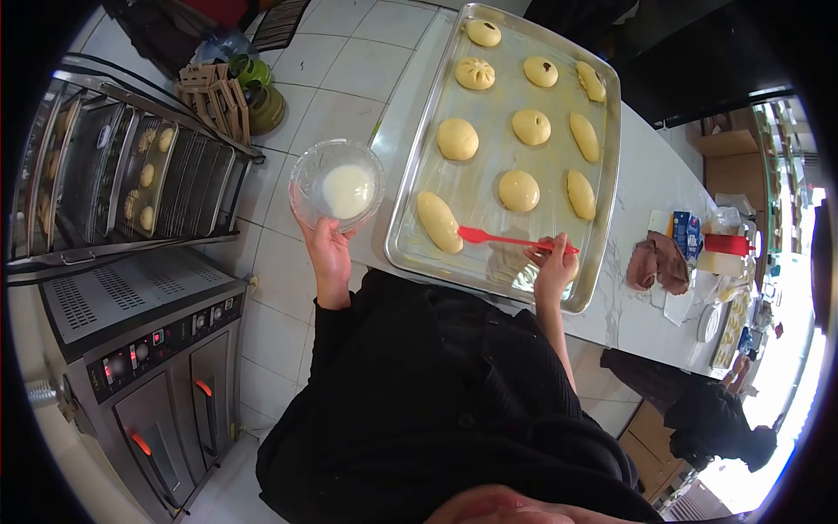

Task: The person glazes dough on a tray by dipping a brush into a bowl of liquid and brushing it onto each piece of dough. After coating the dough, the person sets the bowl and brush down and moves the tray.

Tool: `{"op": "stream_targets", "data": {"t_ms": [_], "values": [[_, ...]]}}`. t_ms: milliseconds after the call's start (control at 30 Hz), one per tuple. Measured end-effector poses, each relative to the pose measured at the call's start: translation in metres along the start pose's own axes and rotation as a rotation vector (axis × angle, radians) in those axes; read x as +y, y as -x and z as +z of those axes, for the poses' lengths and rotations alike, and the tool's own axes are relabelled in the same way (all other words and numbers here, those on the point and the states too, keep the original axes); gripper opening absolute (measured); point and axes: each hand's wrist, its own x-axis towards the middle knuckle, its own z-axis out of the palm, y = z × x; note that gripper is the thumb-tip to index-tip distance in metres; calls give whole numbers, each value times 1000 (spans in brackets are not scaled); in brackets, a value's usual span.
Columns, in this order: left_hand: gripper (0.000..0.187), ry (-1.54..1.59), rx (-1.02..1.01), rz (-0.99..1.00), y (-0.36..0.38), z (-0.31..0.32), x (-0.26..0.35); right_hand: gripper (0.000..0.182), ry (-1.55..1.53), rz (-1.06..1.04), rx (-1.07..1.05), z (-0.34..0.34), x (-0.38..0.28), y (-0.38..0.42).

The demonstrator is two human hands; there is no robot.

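My left hand (330, 255) grips a clear glass bowl (307, 170) with pale, creamy liquid (351, 192) in it, held over the floor beside the counter. In my right hand (552, 269) is the handle of a red pastry brush (502, 238). Its head is at the right side of an oval dough piece (439, 220), seemingly touching it. Both lie over a large metal baking tray (489, 94), which bears several round and oval dough pieces, some with slits or dark centres. One round bun (519, 190) is above the brush handle. Another piece is partly hidden by my right hand.
Under the tray is a white marbled counter (602, 327). Farther right are a brown cloth (656, 264), a blue packet (686, 234) and a red-topped container (729, 244). Another person (716, 415) works there. To my left stand a tray rack (113, 166) and an oven (157, 375).
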Motion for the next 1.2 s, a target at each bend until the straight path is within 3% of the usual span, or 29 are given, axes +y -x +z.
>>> {"op": "stream_targets", "data": {"t_ms": [267, 467, 600, 733, 833, 933, 1200], "values": [[78, 5, -8, -2, -10, -7, -8, 26, -158, -77, -20, 40, -7, -2], [78, 18, -4, -9, -4, -2, -2, 30, -14, -21, 11, 18, -1, 1], [78, 7, 11, -25, -8, -11, -8, 30, 135, -138, 24, 9, -21, 3], [78, 4, 12, -23, -14, -13, -9, 30, -32, -296, -76, 56, -32, 11], [78, 14, 9, -7, -14, -6, -2, 29, -29, -285, -238, 86, -22, 14], [79, 27, -3, -4, -13, -7, 2, 29, 34, -236, -250, 95, -16, 1], [78, 49, 6, -24, -23, -18, -1, 33, -4, -238, -124, 96, -17, -4]]}}
